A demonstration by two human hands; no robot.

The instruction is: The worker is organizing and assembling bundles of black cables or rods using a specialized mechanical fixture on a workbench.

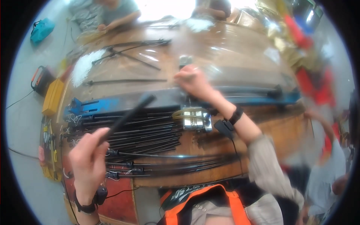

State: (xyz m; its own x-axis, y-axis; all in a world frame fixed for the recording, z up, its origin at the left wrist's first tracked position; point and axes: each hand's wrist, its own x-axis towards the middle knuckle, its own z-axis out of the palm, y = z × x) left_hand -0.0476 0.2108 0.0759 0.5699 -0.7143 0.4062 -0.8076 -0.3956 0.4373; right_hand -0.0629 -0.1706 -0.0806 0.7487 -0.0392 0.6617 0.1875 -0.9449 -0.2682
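Observation:
My left hand (pixel 89 154) is closed round a black rod (pixel 132 115), which slants up and to the right over the bench. Farther off, my right hand (pixel 194 81) reaches across a long blue-and-grey rail (pixel 165 98) with its fingers curled together. What those fingers hold, if anything, I cannot make out. Just beyond them is a small blurred greenish block (pixel 185 61). Between my hands, a shiny metal fixture (pixel 195 119) with a yellowish tube sits at the rail's near side. Many thin black rods (pixel 146 133) lie bundled to its left.
Nearer me lie several longer black rods with thick ends (pixel 131 165). Loose rods (pixel 127 54) and white pieces (pixel 87 68) rest on the plastic-covered far table. A yellow box (pixel 53 96) stands left. People sit opposite; another person (pixel 326 165) is at the right.

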